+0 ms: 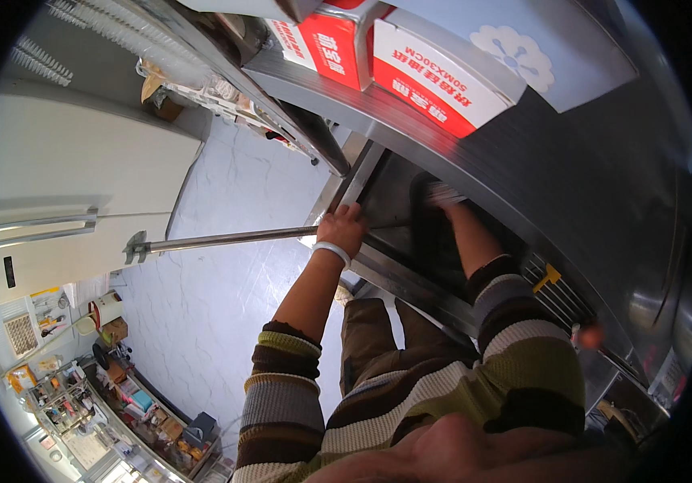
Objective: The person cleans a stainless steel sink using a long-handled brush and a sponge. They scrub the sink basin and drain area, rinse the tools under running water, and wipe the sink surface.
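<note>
My left hand [343, 228], with a pale bangle at its wrist, is closed around a metal pole [231, 239] by the edge of a metal frame. The pole reaches left over the floor and ends in a bracket-like piece; a darker stretch runs right of the hand into the shadow. My right hand [442, 196] is reaching below a steel shelf. It is motion-blurred, with something whitish and striped at its fingers, beside a dark rounded object [421, 241]. Whether those fingers grip anything cannot be told.
Above my hands, the steel shelf [430, 139] holds red and white boxes [436, 78]. A cream cabinet with long handles [68, 181] stands left. Crowded shelving [140, 410] is at lower left. Metal bars with a yellow piece [548, 279] lie right of my right forearm.
</note>
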Tool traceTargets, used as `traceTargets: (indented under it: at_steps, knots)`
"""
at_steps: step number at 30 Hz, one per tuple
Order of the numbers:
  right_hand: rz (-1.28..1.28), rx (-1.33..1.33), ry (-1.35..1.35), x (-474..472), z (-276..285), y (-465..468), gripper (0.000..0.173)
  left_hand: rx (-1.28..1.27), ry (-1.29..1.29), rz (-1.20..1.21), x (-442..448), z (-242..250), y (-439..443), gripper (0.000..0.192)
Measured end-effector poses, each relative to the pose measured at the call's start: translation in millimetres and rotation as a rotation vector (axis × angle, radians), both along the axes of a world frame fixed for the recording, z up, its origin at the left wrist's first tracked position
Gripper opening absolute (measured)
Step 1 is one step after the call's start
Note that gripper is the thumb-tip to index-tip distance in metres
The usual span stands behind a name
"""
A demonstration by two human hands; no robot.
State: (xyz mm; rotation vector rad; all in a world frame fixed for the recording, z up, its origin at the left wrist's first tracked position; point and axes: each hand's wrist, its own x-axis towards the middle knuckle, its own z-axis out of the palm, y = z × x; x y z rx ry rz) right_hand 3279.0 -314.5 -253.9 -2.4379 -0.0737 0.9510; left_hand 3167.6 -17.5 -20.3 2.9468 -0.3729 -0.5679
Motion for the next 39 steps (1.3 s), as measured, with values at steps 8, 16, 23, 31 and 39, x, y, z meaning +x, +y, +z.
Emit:
traceTargets:
  at_steps: [8,16,23,31,39]
  knots:
    - [-0.017,-0.057,-0.008,-25,19,1,0.037,-0.026,0.006,0.032,-1,0,-2,0.021]
    - [0.047,-0.035,-0.732,-58,173,-82,0.027,0.005,0.024,-0.006,3,2,0,0.021]
    - [-0.305,-0.43,-0.611,-32,231,-193,0.026,-0.018,-0.224,0.014,-7,-8,1,0.02]
    - [-0.364,-0.423,-0.551,-38,223,-219,0.026,0.01,-0.18,0.13,-9,-1,-4,0.02]
    - [-0.398,-0.434,-0.572,-41,224,-224,0.026,-0.072,-0.223,0.119,-9,-7,-5,0.021]
